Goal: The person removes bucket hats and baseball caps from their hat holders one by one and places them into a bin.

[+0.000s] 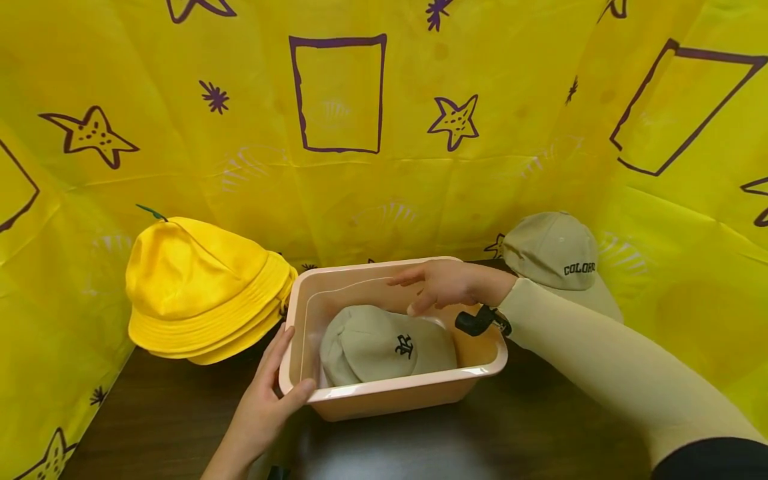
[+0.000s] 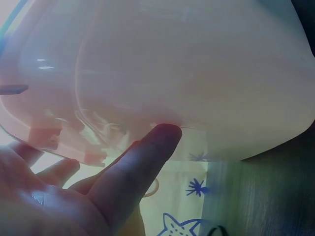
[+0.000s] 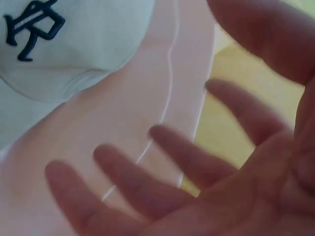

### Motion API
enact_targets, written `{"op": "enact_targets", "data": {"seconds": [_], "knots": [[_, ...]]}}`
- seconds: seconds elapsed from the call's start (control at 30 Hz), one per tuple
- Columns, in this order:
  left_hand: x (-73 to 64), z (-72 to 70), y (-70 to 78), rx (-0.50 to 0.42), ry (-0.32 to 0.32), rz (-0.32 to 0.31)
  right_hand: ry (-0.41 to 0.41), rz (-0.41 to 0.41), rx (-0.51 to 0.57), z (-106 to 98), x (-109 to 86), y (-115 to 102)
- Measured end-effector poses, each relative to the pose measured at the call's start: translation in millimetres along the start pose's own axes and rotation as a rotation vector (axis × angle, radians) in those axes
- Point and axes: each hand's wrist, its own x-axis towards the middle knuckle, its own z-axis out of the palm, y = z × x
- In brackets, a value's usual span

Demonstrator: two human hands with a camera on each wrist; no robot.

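Observation:
A pale pink plastic bin (image 1: 396, 400) stands on the dark table. My left hand (image 1: 264, 393) holds its near left corner, thumb at the front rim and fingers along the left side. From the left wrist, the thumb (image 2: 142, 167) lies against the bin's glossy outer wall. Inside the bin lies a beige baseball cap (image 1: 372, 347) with a dark embroidered emblem, its brim toward the right. Over the bin's far right part hovers my right hand (image 1: 450, 287), fingers spread and holding nothing. The right wrist view shows those loose fingers beside the cap (image 3: 74, 44).
Left of the bin sits a stack of yellow bucket hats (image 1: 198, 293), the top one with a green sprout. Behind my right forearm is another beige cap (image 1: 552, 253) with dark lettering. A yellow patterned cloth (image 1: 408, 200) encloses the back and sides of the dark table (image 1: 168, 413).

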Motion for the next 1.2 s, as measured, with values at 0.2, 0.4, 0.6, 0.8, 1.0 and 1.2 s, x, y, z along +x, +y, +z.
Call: {"op": "enact_targets", "data": {"seconds": [0.2,0.4,0.6,0.8,1.0,1.2], "knots": [[0.5,0.3,0.3,-0.003,-0.001,0.008,-0.083,-0.219,-0.273,20.4,19.1,-12.0],[1.4,0.7,0.0,-0.029,-0.002,0.022,-0.153,-0.355,-0.604,44.4,36.6,-23.4],[1.3,1.0,-1.0,-0.065,-0.012,0.02,-0.209,-0.373,-0.821,65.9,50.7,-27.1],[1.5,1.6,-1.5,-0.081,-0.018,0.018,-0.215,-0.304,-0.895,81.2,61.4,-20.1],[1.7,1.9,-1.2,-0.079,-0.012,0.02,-0.229,-0.275,-0.923,94.0,70.9,-6.0],[1.4,2.1,-0.3,-0.084,-0.008,0.022,-0.236,-0.264,-1.002,105.8,74.3,1.6]]}}
